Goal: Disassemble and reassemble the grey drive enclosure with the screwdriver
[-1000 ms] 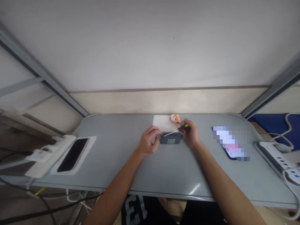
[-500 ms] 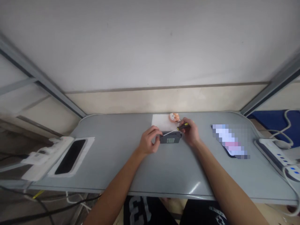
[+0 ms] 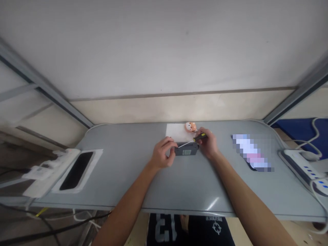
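A small dark grey box with a row of vent slots and a pale label lies on the grey table. The curled fingers and thumb of my left hand hold its left end. My right hand is closed around the black and yellow handle of a screwdriver. The metal shaft slants down to the left across the vented side, and its tip is by my left fingertips. What the tip touches is too small to make out. Behind the box lie a white sheet and an orange and white animal-face trinket.
A phone with a blurred screen lies on the right, near a power strip. On the left are a black phone on white paper and a white power strip. Cables hang below the table's front edge.
My hands, the screwdriver and the box keep nearly the same places. The camera view has shifted slightly, and my clothing below the table edge appears in a different position.
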Motion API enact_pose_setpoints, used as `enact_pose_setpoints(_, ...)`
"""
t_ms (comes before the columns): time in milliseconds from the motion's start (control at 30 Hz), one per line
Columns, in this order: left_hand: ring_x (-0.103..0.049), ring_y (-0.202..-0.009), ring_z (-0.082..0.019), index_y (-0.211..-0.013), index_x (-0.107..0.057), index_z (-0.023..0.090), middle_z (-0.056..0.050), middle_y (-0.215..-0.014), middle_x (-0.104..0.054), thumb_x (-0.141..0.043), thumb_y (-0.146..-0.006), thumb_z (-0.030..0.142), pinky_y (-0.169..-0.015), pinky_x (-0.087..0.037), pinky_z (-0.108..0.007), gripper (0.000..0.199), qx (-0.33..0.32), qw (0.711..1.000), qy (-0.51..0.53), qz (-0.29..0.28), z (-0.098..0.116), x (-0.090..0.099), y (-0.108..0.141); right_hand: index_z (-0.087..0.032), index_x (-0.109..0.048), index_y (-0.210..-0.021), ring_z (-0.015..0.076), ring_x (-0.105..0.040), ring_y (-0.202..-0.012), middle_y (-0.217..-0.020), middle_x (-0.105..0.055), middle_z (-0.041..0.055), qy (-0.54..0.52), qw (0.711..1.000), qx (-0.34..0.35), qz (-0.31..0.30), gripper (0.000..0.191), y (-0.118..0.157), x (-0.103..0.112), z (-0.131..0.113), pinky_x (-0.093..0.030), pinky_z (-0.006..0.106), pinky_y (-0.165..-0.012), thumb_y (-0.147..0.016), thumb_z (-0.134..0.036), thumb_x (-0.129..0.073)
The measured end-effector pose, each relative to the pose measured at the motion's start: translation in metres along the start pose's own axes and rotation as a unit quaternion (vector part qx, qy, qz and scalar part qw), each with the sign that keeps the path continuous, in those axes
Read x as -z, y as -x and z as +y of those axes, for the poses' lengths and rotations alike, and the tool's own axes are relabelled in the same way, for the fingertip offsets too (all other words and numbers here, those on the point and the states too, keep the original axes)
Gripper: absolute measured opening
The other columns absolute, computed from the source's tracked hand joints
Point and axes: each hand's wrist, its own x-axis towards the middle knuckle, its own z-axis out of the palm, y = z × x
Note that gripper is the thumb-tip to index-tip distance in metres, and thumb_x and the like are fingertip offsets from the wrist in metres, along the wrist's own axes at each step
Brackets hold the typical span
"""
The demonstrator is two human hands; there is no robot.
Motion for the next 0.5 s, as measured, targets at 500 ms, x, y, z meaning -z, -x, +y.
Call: enact_pose_setpoints(500,-0.062,-0.083,-0.019,-0.095,-0.064,0.019,-0.007,-0.092,-0.063,-0.05,-0.086,0.009,-0.075,-0.054,-0.033,0.019,-0.01,1.0,-0.005,0.021,-0.0036,0.002,-0.0002,-0.02,-0.058,-0.06,0.0092,-0.037,-0.048,-0.056,-0.044,-0.0025,-0.018,1.0,-0.003,-0.02,0.023,0.0032,-0.002,-0.0017,-0.027,0.027,-0.049,-0.073,-0.037,-0.067)
